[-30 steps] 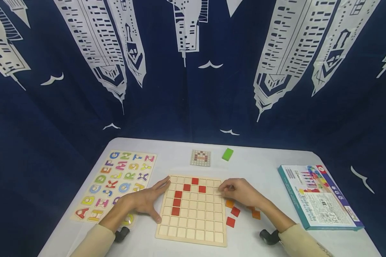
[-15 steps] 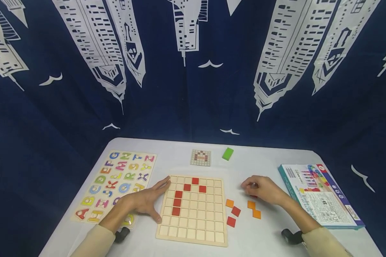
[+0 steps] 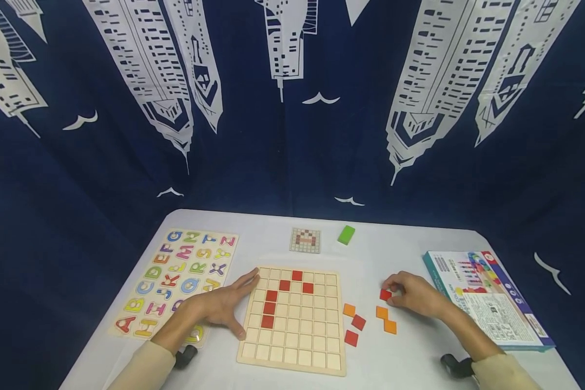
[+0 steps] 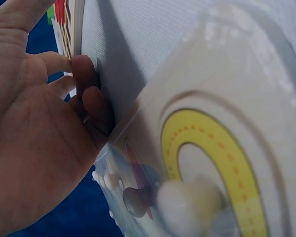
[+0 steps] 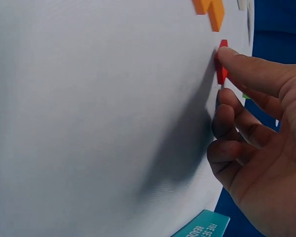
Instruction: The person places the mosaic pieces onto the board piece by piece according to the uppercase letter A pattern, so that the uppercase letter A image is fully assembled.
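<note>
A wooden grid board [image 3: 292,355] lies in the middle of the table, with several red tiles set in its upper left cells. My left hand [image 3: 221,307] rests along the board's left edge, thumb and fingers spread. In the left wrist view the fingertips of that hand [image 4: 37,113] touch the board's side. To the right of the board, my right hand [image 3: 414,293] pinches a red square tile [image 3: 385,294] between thumb and fingers. The right wrist view shows the thumb on this tile [image 5: 222,66], close over the table.
Loose orange tiles [image 3: 382,312] and red tiles [image 3: 351,338] lie right of the board. Behind it are a small pattern card [image 3: 305,240] and a green block [image 3: 346,234]. An alphabet puzzle [image 3: 175,265] lies left, and a teal-edged box [image 3: 487,298] right.
My right hand has moved from the board's right edge rightward across the table, and now has a red tile between its fingers. The left hand has stayed at the board's edge.
</note>
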`<move>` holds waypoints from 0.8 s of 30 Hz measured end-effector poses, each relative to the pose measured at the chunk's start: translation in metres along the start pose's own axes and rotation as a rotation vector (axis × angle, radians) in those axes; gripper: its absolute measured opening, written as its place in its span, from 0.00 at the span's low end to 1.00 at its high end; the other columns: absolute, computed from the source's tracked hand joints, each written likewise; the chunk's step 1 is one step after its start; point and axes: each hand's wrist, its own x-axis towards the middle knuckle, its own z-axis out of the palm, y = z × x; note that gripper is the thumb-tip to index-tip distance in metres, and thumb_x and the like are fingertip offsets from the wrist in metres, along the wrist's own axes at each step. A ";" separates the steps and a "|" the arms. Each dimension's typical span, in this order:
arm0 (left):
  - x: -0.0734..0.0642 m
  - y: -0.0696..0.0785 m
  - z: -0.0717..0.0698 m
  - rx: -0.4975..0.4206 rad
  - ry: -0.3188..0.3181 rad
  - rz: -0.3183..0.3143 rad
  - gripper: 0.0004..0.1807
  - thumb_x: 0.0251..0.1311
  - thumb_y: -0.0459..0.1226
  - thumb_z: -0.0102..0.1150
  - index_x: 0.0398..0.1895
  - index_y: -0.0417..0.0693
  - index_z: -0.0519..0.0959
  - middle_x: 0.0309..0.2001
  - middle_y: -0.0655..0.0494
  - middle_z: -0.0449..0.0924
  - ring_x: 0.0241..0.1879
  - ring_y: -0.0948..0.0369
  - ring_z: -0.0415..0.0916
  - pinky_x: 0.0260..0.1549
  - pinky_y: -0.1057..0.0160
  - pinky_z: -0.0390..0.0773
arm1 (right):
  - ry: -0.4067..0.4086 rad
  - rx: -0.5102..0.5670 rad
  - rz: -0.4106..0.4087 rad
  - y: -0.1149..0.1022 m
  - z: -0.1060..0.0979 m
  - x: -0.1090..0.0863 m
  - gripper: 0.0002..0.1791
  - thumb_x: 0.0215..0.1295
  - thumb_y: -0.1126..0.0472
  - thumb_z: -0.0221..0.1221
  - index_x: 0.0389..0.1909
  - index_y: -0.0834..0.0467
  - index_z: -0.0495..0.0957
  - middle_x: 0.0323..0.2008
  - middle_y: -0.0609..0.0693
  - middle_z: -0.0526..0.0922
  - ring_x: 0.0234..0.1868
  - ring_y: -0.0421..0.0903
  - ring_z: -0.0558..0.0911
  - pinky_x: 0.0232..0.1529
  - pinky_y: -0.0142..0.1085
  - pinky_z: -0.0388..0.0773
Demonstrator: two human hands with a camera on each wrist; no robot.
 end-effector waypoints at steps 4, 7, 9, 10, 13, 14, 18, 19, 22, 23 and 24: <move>0.000 0.001 0.000 0.003 0.000 -0.001 0.76 0.28 0.55 0.83 0.82 0.51 0.46 0.82 0.59 0.29 0.80 0.51 0.42 0.71 0.46 0.62 | 0.006 -0.008 0.011 0.004 0.002 0.000 0.16 0.55 0.62 0.73 0.46 0.54 0.84 0.36 0.45 0.79 0.37 0.44 0.74 0.35 0.29 0.74; 0.000 0.000 0.001 0.006 0.001 -0.001 0.76 0.28 0.55 0.83 0.82 0.51 0.46 0.82 0.58 0.29 0.80 0.50 0.43 0.71 0.47 0.62 | 0.012 -0.008 0.014 0.006 0.003 0.001 0.16 0.55 0.63 0.73 0.45 0.53 0.84 0.35 0.44 0.78 0.38 0.44 0.74 0.35 0.29 0.74; 0.000 0.000 0.000 0.009 0.001 -0.001 0.76 0.28 0.56 0.83 0.82 0.51 0.46 0.82 0.58 0.29 0.80 0.50 0.43 0.71 0.47 0.63 | 0.015 -0.005 0.013 0.006 0.003 0.002 0.15 0.55 0.63 0.72 0.44 0.52 0.84 0.35 0.44 0.78 0.38 0.45 0.74 0.36 0.29 0.74; 0.000 0.000 0.000 0.011 0.002 -0.002 0.76 0.28 0.56 0.83 0.82 0.51 0.46 0.82 0.58 0.29 0.80 0.50 0.43 0.71 0.47 0.63 | 0.016 -0.004 0.015 0.006 0.004 0.002 0.15 0.55 0.63 0.72 0.44 0.52 0.84 0.35 0.44 0.78 0.39 0.45 0.74 0.36 0.29 0.74; 0.000 0.000 0.001 0.014 0.004 -0.006 0.76 0.28 0.56 0.83 0.82 0.51 0.46 0.82 0.58 0.29 0.79 0.50 0.44 0.70 0.47 0.64 | 0.022 0.000 0.016 0.005 0.005 0.003 0.15 0.55 0.65 0.72 0.42 0.51 0.83 0.35 0.44 0.78 0.39 0.45 0.75 0.36 0.29 0.75; 0.000 0.000 0.001 0.015 0.004 -0.006 0.76 0.28 0.56 0.83 0.82 0.51 0.46 0.82 0.58 0.29 0.79 0.50 0.44 0.70 0.47 0.64 | 0.024 0.002 0.015 0.004 0.005 0.003 0.15 0.54 0.65 0.72 0.42 0.51 0.82 0.35 0.45 0.78 0.39 0.45 0.75 0.36 0.29 0.75; 0.000 0.000 0.001 0.010 0.005 -0.003 0.76 0.28 0.55 0.84 0.82 0.50 0.46 0.83 0.58 0.30 0.79 0.50 0.44 0.70 0.46 0.64 | 0.025 0.016 0.004 0.001 0.007 0.004 0.15 0.54 0.67 0.71 0.41 0.51 0.81 0.34 0.45 0.78 0.38 0.45 0.74 0.35 0.29 0.74; 0.000 0.000 0.001 0.010 0.005 -0.004 0.76 0.28 0.55 0.84 0.82 0.50 0.46 0.83 0.58 0.30 0.79 0.50 0.44 0.70 0.46 0.64 | 0.025 0.020 0.000 0.001 0.007 0.004 0.15 0.55 0.68 0.71 0.40 0.51 0.81 0.34 0.45 0.78 0.38 0.45 0.74 0.35 0.29 0.74; -0.001 0.000 0.001 0.005 0.003 -0.007 0.75 0.28 0.55 0.84 0.82 0.51 0.46 0.82 0.59 0.29 0.80 0.50 0.42 0.71 0.46 0.63 | 0.026 0.037 -0.004 0.000 0.008 0.004 0.13 0.56 0.68 0.69 0.39 0.50 0.80 0.33 0.44 0.78 0.36 0.44 0.74 0.33 0.29 0.73; -0.001 0.000 0.001 0.007 0.003 -0.008 0.75 0.28 0.55 0.84 0.82 0.51 0.46 0.82 0.59 0.29 0.80 0.50 0.42 0.71 0.46 0.63 | 0.027 0.043 -0.006 -0.001 0.009 0.004 0.13 0.57 0.68 0.69 0.39 0.50 0.80 0.33 0.44 0.78 0.36 0.44 0.74 0.33 0.29 0.73; -0.001 0.000 0.001 0.009 0.003 -0.009 0.75 0.28 0.55 0.84 0.82 0.51 0.46 0.82 0.59 0.29 0.80 0.50 0.42 0.71 0.46 0.63 | 0.028 0.047 -0.010 -0.001 0.009 0.004 0.12 0.57 0.68 0.68 0.39 0.50 0.80 0.32 0.44 0.78 0.36 0.44 0.74 0.33 0.29 0.73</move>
